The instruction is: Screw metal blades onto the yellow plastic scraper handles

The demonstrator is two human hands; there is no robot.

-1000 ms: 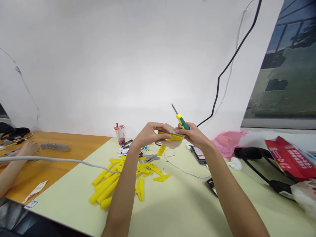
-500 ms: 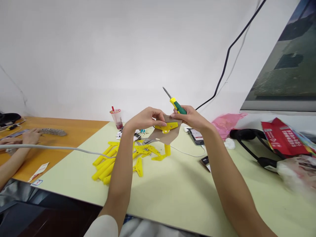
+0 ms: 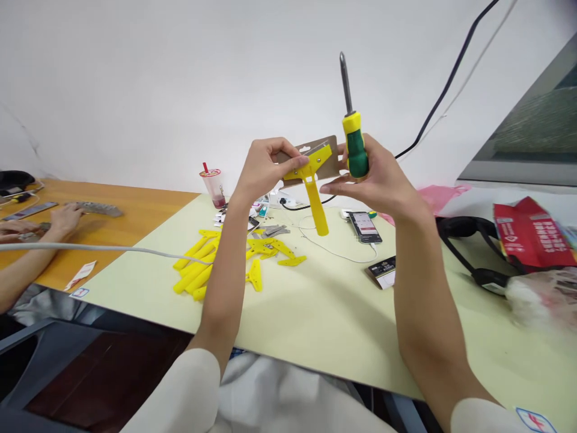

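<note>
The left hand (image 3: 268, 165) pinches a yellow T-shaped tool (image 3: 317, 207) and a brown card (image 3: 332, 171) behind its head, thumb on the front. The tool is held up above the far part of the pale green desk (image 3: 315, 313), its handle hanging down, slightly tilted. The right hand (image 3: 383, 174) grips a green-and-yellow screwdriver (image 3: 356, 147), tip up; its fingers reach the card's right edge, though whether they press on it is hard to tell.

On the desk, more yellow pieces (image 3: 193, 276) lie heaped to the left, with grey strips (image 3: 276, 231) just beyond them. A lidded cup (image 3: 211, 185) stands at the far left; a phone (image 3: 365, 227) lies to the right, beyond a black-and-white packet (image 3: 384, 273).
</note>
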